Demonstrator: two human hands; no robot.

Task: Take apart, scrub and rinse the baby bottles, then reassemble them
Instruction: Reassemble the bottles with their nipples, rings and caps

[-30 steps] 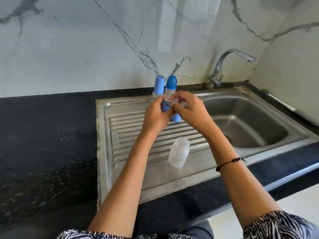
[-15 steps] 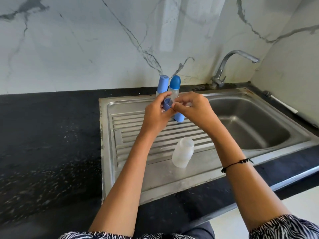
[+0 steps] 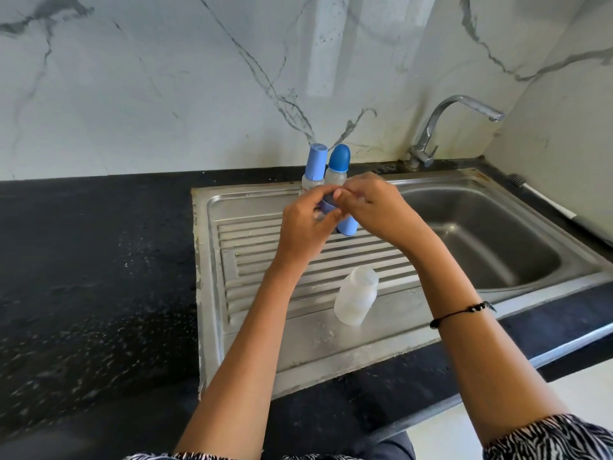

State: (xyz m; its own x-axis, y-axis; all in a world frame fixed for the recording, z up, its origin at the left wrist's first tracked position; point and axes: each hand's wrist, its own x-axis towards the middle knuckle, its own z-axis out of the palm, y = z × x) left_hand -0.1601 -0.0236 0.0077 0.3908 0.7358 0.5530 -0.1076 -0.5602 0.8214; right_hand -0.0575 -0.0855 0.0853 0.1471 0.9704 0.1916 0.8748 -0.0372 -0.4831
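Frosted bottle [image 3: 355,299] capless, upright on draining board [image 3: 252,247]

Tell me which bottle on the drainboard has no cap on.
The translucent bottle body standing alone at the front of the drainboard: its neck is open. The two bottles at the back, and, both wear blue caps.

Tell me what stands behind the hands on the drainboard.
Two capped bottles stand upright by the wall; their lower halves are hidden by the left hand and right hand, which hold a blue ring.
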